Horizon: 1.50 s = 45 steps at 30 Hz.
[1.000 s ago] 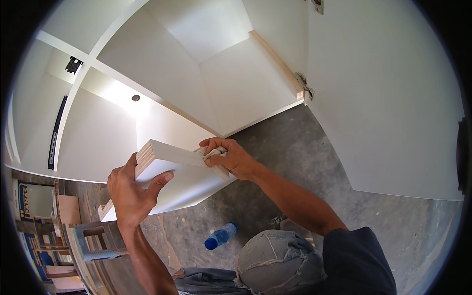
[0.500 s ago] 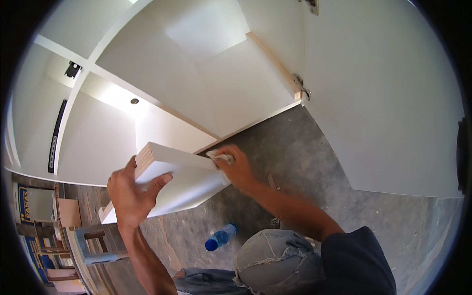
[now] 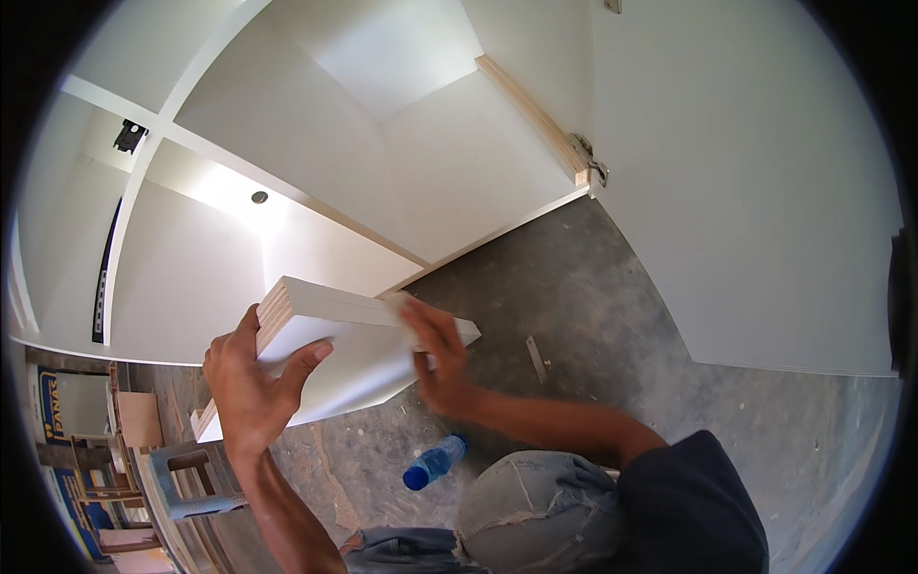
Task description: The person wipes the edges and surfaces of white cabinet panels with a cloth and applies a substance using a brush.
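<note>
My left hand (image 3: 253,378) is wrapped round the near-left end of a white panel (image 3: 335,373), its thumb on the front face. Layered raw plywood shows at the panel's upper corner, and a second wooden edge shows lower left, below the hand. Against the panel's long white top edge, toward its right end, my right hand (image 3: 438,359) presses a crumpled whitish cloth (image 3: 394,304). Fingers and cloth there are smeared by motion. The panel is tilted in front of a white cabinet (image 3: 402,258).
A wide white door (image 3: 755,191) hangs at the right on a metal hinge (image 3: 588,158). On the grey floor lie a blue-capped plastic bottle (image 3: 435,462) and a thin flat strip (image 3: 536,359). A blue-grey stool (image 3: 191,478) stands lower left.
My right hand has shifted a little left and down along the panel's top edge with the cloth, uncovering the panel's far right end. My left hand keeps its hold.
</note>
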Each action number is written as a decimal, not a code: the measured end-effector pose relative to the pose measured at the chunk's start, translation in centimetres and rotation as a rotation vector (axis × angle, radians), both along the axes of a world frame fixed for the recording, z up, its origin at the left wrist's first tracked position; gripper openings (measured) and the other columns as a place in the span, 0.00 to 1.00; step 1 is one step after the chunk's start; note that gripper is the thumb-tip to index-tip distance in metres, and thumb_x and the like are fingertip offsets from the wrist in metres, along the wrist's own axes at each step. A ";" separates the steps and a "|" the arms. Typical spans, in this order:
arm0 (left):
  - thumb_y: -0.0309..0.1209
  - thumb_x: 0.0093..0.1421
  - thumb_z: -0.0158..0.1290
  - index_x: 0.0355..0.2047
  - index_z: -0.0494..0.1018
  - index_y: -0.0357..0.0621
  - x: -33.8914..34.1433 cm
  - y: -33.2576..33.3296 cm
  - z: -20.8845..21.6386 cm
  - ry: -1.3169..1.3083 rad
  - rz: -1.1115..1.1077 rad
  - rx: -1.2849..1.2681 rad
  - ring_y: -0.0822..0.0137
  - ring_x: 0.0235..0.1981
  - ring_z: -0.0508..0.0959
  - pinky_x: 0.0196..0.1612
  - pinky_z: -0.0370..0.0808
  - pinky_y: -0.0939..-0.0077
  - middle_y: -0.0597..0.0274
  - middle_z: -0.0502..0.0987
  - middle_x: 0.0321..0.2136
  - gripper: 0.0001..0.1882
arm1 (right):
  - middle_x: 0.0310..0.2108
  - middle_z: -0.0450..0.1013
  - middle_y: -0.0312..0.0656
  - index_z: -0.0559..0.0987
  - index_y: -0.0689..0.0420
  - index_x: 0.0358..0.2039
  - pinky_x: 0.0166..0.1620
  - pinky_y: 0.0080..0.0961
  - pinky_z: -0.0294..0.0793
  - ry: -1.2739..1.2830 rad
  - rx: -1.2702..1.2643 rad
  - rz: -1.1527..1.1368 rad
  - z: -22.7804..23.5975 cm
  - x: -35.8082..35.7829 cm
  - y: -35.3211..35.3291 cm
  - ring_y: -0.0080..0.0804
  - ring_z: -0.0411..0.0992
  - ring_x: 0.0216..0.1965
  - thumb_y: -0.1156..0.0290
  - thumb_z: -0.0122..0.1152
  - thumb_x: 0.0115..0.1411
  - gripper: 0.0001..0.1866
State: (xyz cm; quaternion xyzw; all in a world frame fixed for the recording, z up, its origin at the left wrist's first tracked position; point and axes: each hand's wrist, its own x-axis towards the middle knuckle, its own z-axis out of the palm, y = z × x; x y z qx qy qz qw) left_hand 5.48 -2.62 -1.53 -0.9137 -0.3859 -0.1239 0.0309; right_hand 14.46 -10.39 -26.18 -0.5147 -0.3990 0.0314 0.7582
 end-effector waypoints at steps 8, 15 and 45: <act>0.47 0.44 0.75 0.48 0.78 0.27 -0.5 0.8 0.0 0.025 0.027 0.020 0.47 0.34 0.77 0.48 0.70 0.54 0.42 0.82 0.30 0.40 | 0.64 0.66 0.51 0.70 0.58 0.66 0.65 0.41 0.68 0.240 -0.082 0.174 2.9 -0.3 -0.3 0.52 0.66 0.64 0.89 0.54 0.55 0.35; 0.45 0.46 0.75 0.49 0.79 0.29 0.5 0.2 0.9 -0.079 0.043 -0.277 0.48 0.34 0.78 0.47 0.70 0.54 0.44 0.83 0.30 0.37 | 0.65 0.67 0.50 0.71 0.57 0.66 0.64 0.42 0.70 -0.060 0.117 0.035 3.7 0.6 1.4 0.52 0.68 0.63 0.88 0.56 0.52 0.37; 0.51 0.53 0.71 0.51 0.79 0.39 -20.7 5.5 0.7 -0.490 0.089 -0.077 0.64 0.43 0.78 0.52 0.72 0.63 0.60 0.80 0.38 0.34 | 0.73 0.55 0.54 0.60 0.64 0.72 0.74 0.46 0.56 -0.389 0.165 0.298 5.2 -5.9 5.2 0.55 0.57 0.71 0.86 0.51 0.59 0.38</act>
